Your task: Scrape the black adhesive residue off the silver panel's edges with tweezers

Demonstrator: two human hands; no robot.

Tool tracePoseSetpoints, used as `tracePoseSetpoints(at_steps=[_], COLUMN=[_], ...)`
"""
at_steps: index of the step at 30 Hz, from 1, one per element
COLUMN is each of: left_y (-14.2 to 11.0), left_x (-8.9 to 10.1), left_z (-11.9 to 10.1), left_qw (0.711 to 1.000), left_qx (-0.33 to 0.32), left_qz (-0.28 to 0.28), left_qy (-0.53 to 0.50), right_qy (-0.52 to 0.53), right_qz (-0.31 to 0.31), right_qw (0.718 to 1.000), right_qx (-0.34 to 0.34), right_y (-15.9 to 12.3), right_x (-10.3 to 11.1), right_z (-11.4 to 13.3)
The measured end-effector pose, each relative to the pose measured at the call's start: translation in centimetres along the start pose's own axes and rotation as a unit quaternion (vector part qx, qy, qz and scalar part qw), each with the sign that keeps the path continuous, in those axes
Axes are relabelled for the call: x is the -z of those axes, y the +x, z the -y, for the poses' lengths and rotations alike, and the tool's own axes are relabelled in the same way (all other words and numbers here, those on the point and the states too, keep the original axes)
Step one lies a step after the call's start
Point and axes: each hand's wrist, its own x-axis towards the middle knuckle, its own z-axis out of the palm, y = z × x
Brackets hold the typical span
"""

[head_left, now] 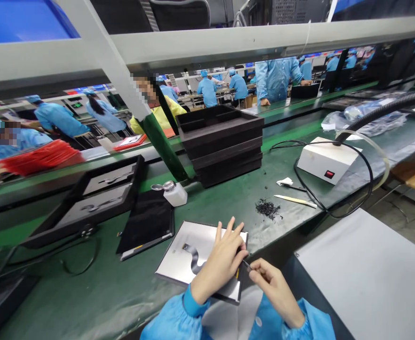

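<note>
A display panel (pixel 181 236) with a silvery back lies at the bench's front edge, a curved grey ribbon cable (pixel 193 259) on it. My left hand (pixel 223 252) rests across its right part, with several fingers stretched out and spread. Close to the panel's right edge, my right hand (pixel 269 278) is closed in a pinch on a thin dark strip (pixel 246 265). The strip reaches toward my left thumb; its far end is partly hidden. Left of this panel lies another, dark-faced panel (pixel 148 219).
A white pump bottle (pixel 175 193) stands behind the panels, near stacked black trays (pixel 223 146). Black scraps (pixel 267 208), a pale pointed stick (pixel 295 201) and a white box (pixel 327 160) with a hose are on the right. A black tray (pixel 87 203) holds panels at left.
</note>
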Motion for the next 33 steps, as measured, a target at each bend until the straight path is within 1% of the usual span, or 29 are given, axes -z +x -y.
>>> tracePoseSetpoints(at_steps=[3, 6, 10, 17, 23, 27, 33], left_y=[-2.1, -3.6, -4.0, -4.1, -4.2, -4.2, -4.3], left_x=[-1.5, -2.7, -3.1, -2.9, -2.9, -2.8, -2.9], left_z=[0.9, 1.2, 1.3, 1.4, 1.4, 1.5, 1.6], left_qw=[0.998, 0.996, 0.996, 0.997, 0.997, 0.997, 0.998], left_qx=[0.023, 0.011, -0.006, 0.002, 0.001, -0.003, -0.005], left_qz=[-0.062, -0.091, -0.087, -0.074, -0.076, -0.073, -0.069], left_qy=[-0.020, -0.019, -0.007, -0.012, -0.018, -0.013, -0.010], right_qy=[0.019, 0.029, 0.058, 0.092, 0.088, 0.079, 0.064], right_qz=[0.016, 0.040, 0.064, 0.085, 0.088, 0.079, 0.072], right_qw=[1.000, 0.998, 0.993, 0.986, 0.985, 0.985, 0.987], right_qx=[-0.014, -0.036, -0.082, -0.107, -0.119, -0.128, -0.126], right_y=[0.1, 0.1, 0.2, 1.0, 1.5, 1.8, 2.5], right_x=[-0.2, 0.0, 0.4, 1.0, 1.8, 2.4, 3.4], right_z=[-0.5, -0.7, 0.0, 0.6, 1.4, 2.1, 3.1])
